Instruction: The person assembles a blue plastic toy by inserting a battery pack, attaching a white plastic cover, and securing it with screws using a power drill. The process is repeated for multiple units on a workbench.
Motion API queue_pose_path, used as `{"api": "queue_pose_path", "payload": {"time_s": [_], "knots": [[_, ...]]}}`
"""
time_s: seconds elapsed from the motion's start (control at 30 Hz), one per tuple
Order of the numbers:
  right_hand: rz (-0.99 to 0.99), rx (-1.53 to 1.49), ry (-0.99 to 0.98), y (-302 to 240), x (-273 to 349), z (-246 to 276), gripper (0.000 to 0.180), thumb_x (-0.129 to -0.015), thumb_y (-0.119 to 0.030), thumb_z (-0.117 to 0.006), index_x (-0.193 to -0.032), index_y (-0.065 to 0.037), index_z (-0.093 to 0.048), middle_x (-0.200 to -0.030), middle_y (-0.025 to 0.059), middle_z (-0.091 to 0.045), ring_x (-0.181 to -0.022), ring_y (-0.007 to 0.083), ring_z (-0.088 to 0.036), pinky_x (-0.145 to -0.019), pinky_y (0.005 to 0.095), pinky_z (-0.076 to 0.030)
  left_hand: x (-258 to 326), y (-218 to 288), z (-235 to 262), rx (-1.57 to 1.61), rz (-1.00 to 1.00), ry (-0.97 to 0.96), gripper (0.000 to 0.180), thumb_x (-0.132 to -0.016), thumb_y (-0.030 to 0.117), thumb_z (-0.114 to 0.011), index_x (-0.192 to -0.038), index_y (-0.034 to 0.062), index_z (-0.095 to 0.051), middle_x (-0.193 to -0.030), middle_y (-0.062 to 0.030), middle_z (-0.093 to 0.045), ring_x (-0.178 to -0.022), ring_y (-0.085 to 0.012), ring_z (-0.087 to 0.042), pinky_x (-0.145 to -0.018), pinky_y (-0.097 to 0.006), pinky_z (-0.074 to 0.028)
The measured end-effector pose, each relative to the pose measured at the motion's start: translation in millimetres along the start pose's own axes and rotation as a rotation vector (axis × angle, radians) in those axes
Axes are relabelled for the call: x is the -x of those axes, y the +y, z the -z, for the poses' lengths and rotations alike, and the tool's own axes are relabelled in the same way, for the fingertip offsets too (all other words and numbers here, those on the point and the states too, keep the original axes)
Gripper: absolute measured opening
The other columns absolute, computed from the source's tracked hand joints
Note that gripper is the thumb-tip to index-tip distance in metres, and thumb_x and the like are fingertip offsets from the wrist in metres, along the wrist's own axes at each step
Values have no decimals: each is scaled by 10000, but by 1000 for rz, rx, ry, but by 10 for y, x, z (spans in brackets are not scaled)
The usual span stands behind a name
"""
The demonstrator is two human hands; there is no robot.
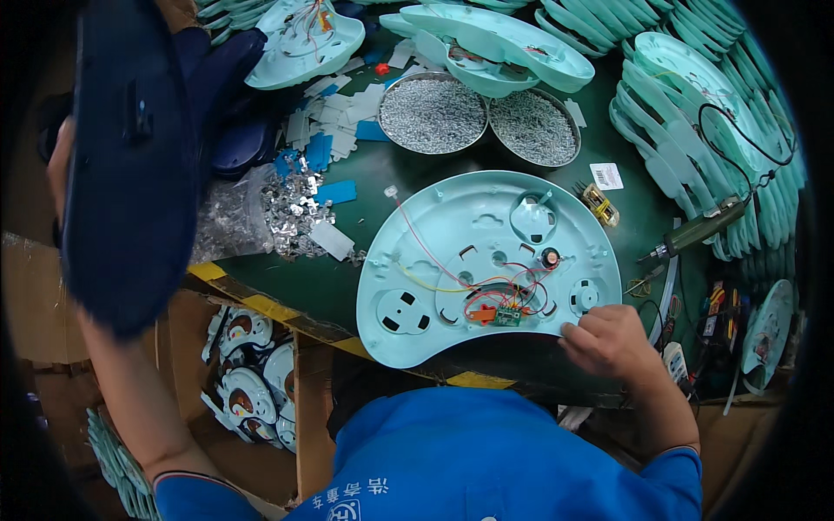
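Note:
A large light-teal plastic shell (452,226) lies inside-up on the green bench, with a small green circuit board (506,317) and red, yellow and orange wires near its front rim. My right hand (608,340) rests on the shell's near right rim with its fingers curled shut; anything inside them is hidden. My left arm reaches up at the far left. My left hand (58,169) grips the edge of a big dark-blue curved panel (130,165), which it holds up off the bench and which covers most of the hand.
Two metal bowls of screws (432,115) (532,128) stand behind the shell. An electric screwdriver (699,233) lies at the right by stacked teal shells (695,104). A pile of metal clips (291,213) and blue and white plates (339,122) lie at the left. A cardboard box of parts (252,373) is below the taped edge.

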State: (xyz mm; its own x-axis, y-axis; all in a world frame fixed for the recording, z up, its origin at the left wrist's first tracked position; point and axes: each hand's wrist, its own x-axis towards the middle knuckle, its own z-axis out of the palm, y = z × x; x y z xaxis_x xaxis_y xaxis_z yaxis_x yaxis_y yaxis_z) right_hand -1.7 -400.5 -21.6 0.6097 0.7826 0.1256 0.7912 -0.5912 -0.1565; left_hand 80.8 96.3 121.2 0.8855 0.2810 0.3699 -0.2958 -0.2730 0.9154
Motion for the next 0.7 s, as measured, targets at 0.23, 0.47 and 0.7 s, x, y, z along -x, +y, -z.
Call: {"api": "queue_pose_path", "payload": {"time_s": [0.23,0.47,0.7], "knots": [[-107,-451,288,-242,-1325,36,335,-786,-241,-834,-979,-52,-635,-909,131,-623,-906,334,-630,-743,427,-527,1128,327,-238,410,165,-77,849,-898,706,-481,-1473,83,-456,-1336,-176,-584,-1214,-302,-585,-1030,-435,-478],[-314,-344,-70,-543,-2181,-646,338,-836,-272,-789,-1025,-58,-608,-967,151,-686,-896,388,-652,-744,441,-512,1434,135,-493,789,353,-113,875,-916,741,-388,-1504,95,-412,-1371,-179,-556,-1241,-305,-571,-1037,-459,-487],[-376,-1308,123,-504,-2045,-450,194,-874,-125,-773,-964,16,-674,-924,86,-706,-857,165,-692,-748,313,-566,1621,-87,-706,1216,526,-73,903,-934,776,-295,-1535,106,-369,-1407,-183,-528,-1269,-308,-556,-1044,-484,-496]]}}
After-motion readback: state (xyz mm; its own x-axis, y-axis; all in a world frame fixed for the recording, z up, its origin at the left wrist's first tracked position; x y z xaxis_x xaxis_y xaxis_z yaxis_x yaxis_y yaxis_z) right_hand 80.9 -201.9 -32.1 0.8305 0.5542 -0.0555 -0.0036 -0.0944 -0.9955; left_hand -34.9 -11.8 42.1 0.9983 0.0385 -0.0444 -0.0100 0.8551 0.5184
